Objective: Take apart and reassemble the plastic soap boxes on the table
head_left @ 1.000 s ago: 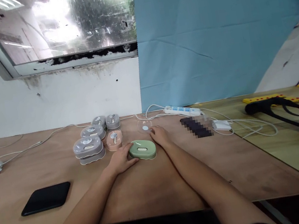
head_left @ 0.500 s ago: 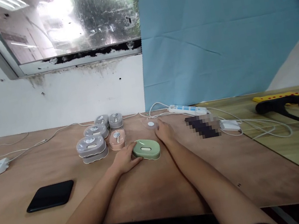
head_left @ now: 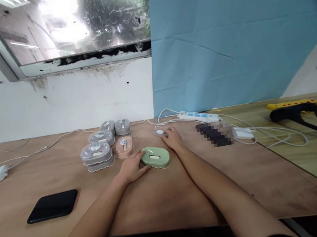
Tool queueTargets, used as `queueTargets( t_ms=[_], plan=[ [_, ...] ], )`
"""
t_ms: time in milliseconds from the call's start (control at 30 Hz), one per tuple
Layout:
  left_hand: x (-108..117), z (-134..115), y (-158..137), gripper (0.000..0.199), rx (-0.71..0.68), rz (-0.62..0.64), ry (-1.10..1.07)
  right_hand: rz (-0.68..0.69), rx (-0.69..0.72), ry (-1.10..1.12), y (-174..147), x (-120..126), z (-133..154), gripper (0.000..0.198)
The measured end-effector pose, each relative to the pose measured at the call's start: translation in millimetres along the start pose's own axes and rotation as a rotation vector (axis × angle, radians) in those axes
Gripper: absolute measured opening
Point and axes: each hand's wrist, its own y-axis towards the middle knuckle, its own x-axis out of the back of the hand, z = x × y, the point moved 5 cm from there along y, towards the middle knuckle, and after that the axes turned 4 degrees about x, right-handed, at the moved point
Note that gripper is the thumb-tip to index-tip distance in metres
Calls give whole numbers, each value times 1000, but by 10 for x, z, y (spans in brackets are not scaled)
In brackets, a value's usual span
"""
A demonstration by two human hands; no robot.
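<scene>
A green oval plastic box (head_left: 161, 157) with a pale slot in its top lies flat on the table. My left hand (head_left: 132, 167) grips its left end, thumb along the near side and fingers at the far side. Just beyond the box, my right hand (head_left: 173, 138) has its fingertips closed at the edge of a clear plastic cover (head_left: 159, 132) bearing a round white sticker. The cover rests on or very near the tabletop; its outline is hard to make out. A pink box (head_left: 124, 147) with a clear cover stands left of the green one.
Several grey covered boxes (head_left: 96, 154) stand at the back left, some stacked. A black phone (head_left: 53, 205) lies front left. Power strips (head_left: 198, 117) and white cables run along the back. A pixelated dark object (head_left: 215, 134) and black straps (head_left: 307, 108) are to the right.
My right fingers have curled in slightly at the edge of the clear cover. The left hand and the green box have stayed in place.
</scene>
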Motion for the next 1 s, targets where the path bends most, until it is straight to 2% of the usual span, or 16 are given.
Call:
queueTargets(
  t_ms=[67,167,333,433,567,700,900,1000],
  plan=[
    [2,-3,-3,64,9,7,3,0,23,30,21,-29,-31,32],
    [7,-6,-4,64,13,8,3,-47,-1,46,17,-6,-62,45],
    [10,-12,7,63,8,11,1,-174,-225,-34,-48,135,-136,67],
    [8,-10,13,62,11,11,1,-103,-275,-72,-58,138,-143,65],
    [14,-15,6,63,-1,-2,-8,9,-160,-107,-42,80,-80,50],
    [20,-14,2,62,4,-10,-14,19,-66,-111,-48,62,-19,47],
    [9,-12,15,63,-1,-4,-10,30,114,3,-116,59,136,43],
    [-5,0,26,68,-1,8,1,51,161,33,-152,40,190,42]
  ],
)
